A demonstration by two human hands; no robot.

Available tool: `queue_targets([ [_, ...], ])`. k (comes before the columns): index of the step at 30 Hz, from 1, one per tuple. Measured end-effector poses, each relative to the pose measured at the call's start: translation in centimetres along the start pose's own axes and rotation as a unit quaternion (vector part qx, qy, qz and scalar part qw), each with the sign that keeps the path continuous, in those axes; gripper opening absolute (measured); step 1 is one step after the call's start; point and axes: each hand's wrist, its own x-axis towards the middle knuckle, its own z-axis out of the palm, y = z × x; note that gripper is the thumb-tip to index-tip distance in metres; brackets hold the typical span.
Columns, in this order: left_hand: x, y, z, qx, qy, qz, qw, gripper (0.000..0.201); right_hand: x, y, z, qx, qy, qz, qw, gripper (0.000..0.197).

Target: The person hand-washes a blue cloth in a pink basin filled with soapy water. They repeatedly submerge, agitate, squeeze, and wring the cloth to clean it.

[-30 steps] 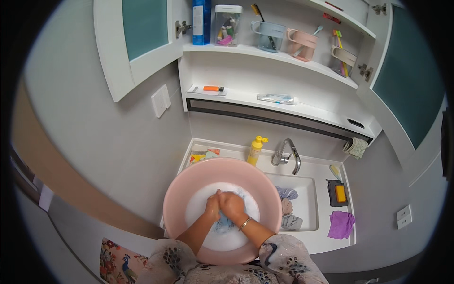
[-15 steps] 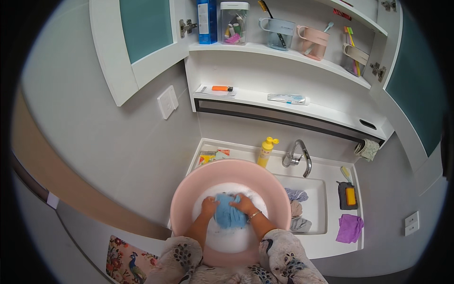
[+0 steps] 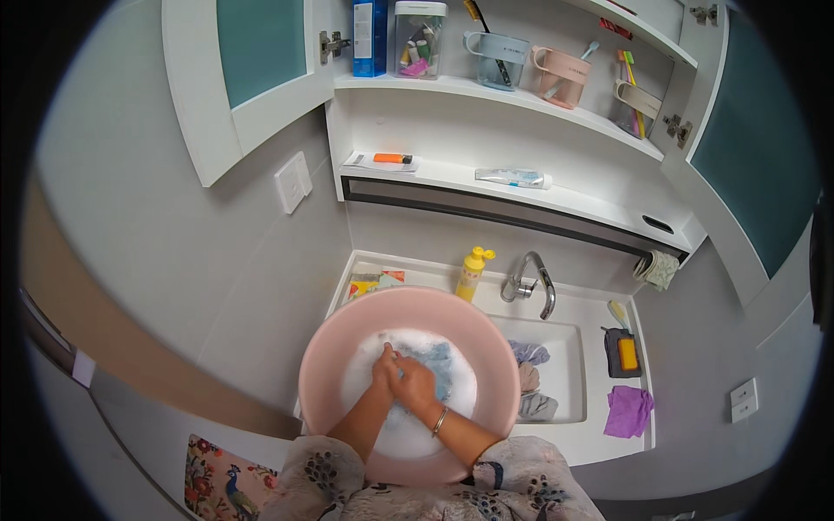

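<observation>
— Where's the blue cloth [image 3: 439,366]?
— In the pink basin [image 3: 323,373], lying in white suds [image 3: 360,373], just to the right of the hands and a little beyond them.

— Are they gripping it?
— I can't tell. The left hand [image 3: 382,365] and right hand [image 3: 416,384] are pressed together over the suds, and whatever may be between the palms is hidden. The right wrist wears a bracelet [image 3: 440,422].

— What's around the basin?
— To its right is a white sink [image 3: 569,373] with three crumpled pieces in it: a bluish-violet cloth [image 3: 531,352] at the far end, a beige one [image 3: 528,377] in the middle, a grey one [image 3: 539,407] nearest. A faucet [image 3: 546,291] curves over the far side, and a yellow bottle [image 3: 470,276] stands to the left of it.

— And farther right?
— On the counter, a purple cloth [image 3: 628,411] lies near, a yellow block [image 3: 627,354] on a dark pad [image 3: 615,339] beyond it, then a small brush [image 3: 618,313] farthest.
</observation>
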Motion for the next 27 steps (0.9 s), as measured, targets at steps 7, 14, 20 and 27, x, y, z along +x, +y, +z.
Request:
queue_targets([
  [7,-3.6,2.1,4.6,0.091,0.008,-0.048,0.995,0.045,1.8,1.3,-0.9,-0.038,0.091,-0.031,0.995,0.037],
  [14,-4.8,2.0,6.8,0.003,0.08,-0.131,0.988,0.039,4.2,6.2,-0.1,-0.062,0.004,0.077,0.995,0.035],
  [20,-5.4,3.4,6.2,0.338,-0.093,-0.049,0.935,0.042,5.2,11.2,-3.2,0.191,0.052,0.173,0.965,0.046],
  [27,-1.4,5.0,0.1,-0.026,-0.032,0.056,0.998,0.026,3.7,12.5,-5.2,0.074,-0.259,0.116,0.956,0.06],
])
